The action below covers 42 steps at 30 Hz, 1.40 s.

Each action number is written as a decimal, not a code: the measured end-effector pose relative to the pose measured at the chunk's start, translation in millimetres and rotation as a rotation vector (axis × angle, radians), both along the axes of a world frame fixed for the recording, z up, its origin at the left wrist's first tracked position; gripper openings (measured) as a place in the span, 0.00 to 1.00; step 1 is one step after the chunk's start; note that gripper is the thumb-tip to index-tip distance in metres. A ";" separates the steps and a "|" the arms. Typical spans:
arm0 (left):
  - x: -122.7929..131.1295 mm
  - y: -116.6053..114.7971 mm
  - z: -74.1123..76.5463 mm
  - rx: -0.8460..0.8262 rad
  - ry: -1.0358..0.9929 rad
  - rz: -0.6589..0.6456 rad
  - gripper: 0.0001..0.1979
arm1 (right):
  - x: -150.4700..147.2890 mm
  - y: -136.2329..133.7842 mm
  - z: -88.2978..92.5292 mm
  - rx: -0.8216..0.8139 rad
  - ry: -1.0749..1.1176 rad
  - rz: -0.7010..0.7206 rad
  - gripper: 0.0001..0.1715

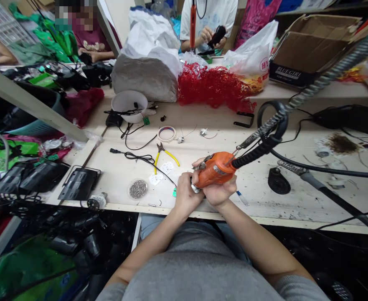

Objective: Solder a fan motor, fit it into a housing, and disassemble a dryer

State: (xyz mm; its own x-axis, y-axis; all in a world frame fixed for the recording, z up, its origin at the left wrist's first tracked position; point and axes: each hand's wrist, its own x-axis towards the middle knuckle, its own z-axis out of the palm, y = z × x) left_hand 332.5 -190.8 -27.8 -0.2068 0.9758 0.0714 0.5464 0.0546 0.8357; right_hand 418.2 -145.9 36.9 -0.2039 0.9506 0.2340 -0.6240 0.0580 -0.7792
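Observation:
My right hand (218, 188) wraps around the body of an orange electric screwdriver (215, 169), whose bit points left, and a thick black cable (259, 148) runs from it to the upper right. My left hand (185, 194) grips a small pale part (195, 189) just under the bit, mostly hidden by my fingers. The two hands touch. Just left of my left hand lie several white perforated pieces (160, 172), and beyond them are yellow-handled pliers (163, 156). A round dish of small screws (138, 189) sits further left.
A pale workbench (252, 184) holds black cables, a tape roll (166, 133), and a white bowl (129, 104). Red netting (213, 88) and bags line its far side. A co-worker's hands (213, 37) hold a black object beyond them. A metal hose (324, 75) crosses the upper right.

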 end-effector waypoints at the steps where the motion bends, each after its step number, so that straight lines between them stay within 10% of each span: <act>1: -0.2 0.3 -0.4 0.001 -0.001 0.000 0.20 | 0.0 0.1 -0.8 -0.006 0.000 -0.008 0.40; 31: -1.8 1.2 -6.5 0.026 -0.072 -0.010 0.26 | -5.9 14.0 -4.5 0.000 -0.038 0.107 0.43; 42: -3.3 -2.4 -2.5 -0.021 -0.012 -0.010 0.26 | 35.8 5.3 34.3 0.110 -0.156 0.025 0.50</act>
State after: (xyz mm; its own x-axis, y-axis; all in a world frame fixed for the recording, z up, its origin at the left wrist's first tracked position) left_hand 329.2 -193.2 -30.2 -0.1982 0.9790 0.0486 0.5365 0.0669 0.8412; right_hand 454.0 -140.6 71.2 -0.2692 0.9152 0.2998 -0.4983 0.1340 -0.8566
